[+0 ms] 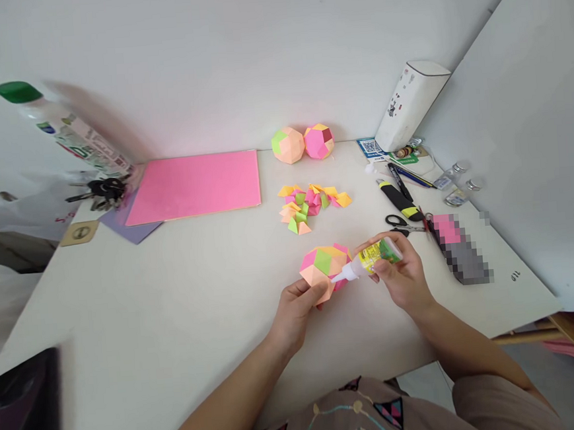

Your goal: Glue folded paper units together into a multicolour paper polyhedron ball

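Over the white tabletop (pixel 197 281), our left hand (pixel 293 310) pinches the multicoloured faceted paper ball (pixel 323 261) while our right hand (pixel 405 278) grips the white plastic yellow-labelled glue bottle (pixel 370 257), nozzle (pixel 339 278) perhaps touching the ball: gluing, we judge, calling for a gentle squeeze.

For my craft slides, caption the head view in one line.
The left hand holds a many-coloured faceted paper form while the right hand points a white-nozzled bottle at it.

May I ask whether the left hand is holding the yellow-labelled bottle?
No, the bottle is in the right hand, while the left hand holds a paper ball.
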Demonstrator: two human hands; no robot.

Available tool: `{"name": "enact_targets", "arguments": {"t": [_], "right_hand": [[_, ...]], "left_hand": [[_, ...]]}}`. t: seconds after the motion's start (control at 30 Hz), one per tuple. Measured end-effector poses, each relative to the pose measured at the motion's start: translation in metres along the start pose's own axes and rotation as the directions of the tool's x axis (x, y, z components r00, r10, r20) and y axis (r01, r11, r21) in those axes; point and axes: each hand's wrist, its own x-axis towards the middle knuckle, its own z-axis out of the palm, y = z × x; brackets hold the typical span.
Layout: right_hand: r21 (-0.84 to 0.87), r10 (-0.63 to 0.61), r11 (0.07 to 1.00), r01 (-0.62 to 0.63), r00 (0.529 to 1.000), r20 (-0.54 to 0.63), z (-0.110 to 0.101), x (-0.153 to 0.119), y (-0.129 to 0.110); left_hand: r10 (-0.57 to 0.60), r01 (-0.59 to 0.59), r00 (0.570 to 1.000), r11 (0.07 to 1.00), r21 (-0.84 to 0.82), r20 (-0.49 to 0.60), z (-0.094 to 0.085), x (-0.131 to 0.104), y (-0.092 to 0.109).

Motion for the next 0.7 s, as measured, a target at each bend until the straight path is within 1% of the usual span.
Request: {"name": "enact_targets", "arguments": {"t": [0.17,0.37,0.43,0.53,0.6,0.7], "right_hand": [[0.014,0.042,0.999,-0.042,0.999,0.010,-0.0006,0.0022,0.0053],[0.023,0.076,0.997,-0.077,0.996,0.046,0.0004,0.0016,0.0053],[0.042,0.094,0.994,-0.097,0.993,0.077,0.0002,0.0025,0.0054],[0.062,0.158,0.984,-0.169,0.976,0.148,-0.0010,0.0041,0.0066],[0.079,0.193,0.975,-0.208,0.966,0.172,-0.0019,0.0054,0.0077],[0.105,0.200,0.971,-0.214,0.971,0.127,-0.0028,0.0077,0.0086]], "left_hand": [[-0.009,0.009,1.000,1.000,-0.020,-0.019,0.0019,-0.0013,0.0020],[-0.012,0.012,0.999,1.000,-0.021,-0.032,0.0017,-0.0018,0.0017],[-0.008,0.007,0.999,1.000,-0.022,-0.032,0.0015,-0.0016,0.0014],[-0.015,0.014,0.999,1.000,-0.025,-0.038,0.0016,-0.0016,0.0022],[-0.028,0.026,0.998,0.999,-0.035,-0.052,0.0019,-0.0016,0.0034],[-0.038,0.034,0.997,0.998,-0.054,-0.067,0.0021,-0.0013,0.0043]]}}
